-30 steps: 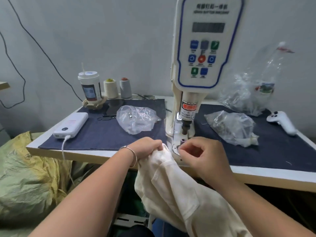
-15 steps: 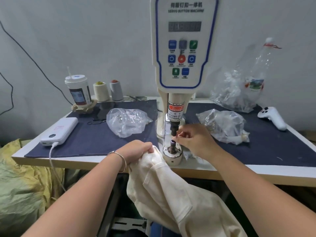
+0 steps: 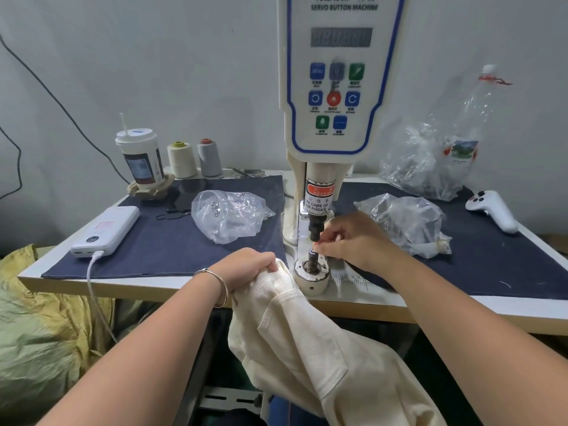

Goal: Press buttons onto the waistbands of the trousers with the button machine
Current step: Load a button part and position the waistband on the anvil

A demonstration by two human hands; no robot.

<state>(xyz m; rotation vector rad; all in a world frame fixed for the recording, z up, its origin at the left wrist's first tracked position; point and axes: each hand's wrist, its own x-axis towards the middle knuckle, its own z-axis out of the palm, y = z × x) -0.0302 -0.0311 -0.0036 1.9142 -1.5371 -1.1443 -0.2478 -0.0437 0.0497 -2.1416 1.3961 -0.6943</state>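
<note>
At the far left a yellow-green sack (image 3: 37, 327) sagged below the counter (image 3: 172, 285), whose top was covered by a dark blue cloth (image 3: 172, 241). On that cloth lay a white power bank (image 3: 106, 230) with a white cable (image 3: 95, 290) hanging over the front edge, and behind it stood a lidded cup (image 3: 140, 159) with a straw, then a cream thread cone (image 3: 182, 159) and a grey thread cone (image 3: 209, 157) side by side near the wall. A clear plastic bag (image 3: 230, 215) holding small metal parts lay just left of the button machine (image 3: 338, 87). The left hand (image 3: 250, 267), a bangle (image 3: 215, 285) on its wrist, was at the counter's front edge with its fingers curled around a bunched fold of the cream trousers (image 3: 307, 348), which hung from that grip down below the counter, their top edge just beside the machine's round base (image 3: 312, 276). The machine's control panel rose above, with a warning label on the column over the black punch (image 3: 315, 229). The right hand (image 3: 359, 241) reached in from the right, its fingertips pinched together at the small post between punch and base; what they pinched was too small to make out. Further right lay a second crumpled plastic bag (image 3: 405, 222), a larger clear bag (image 3: 430, 161) against the wall, and a white handheld controller (image 3: 491, 209) near the counter's right end.
</note>
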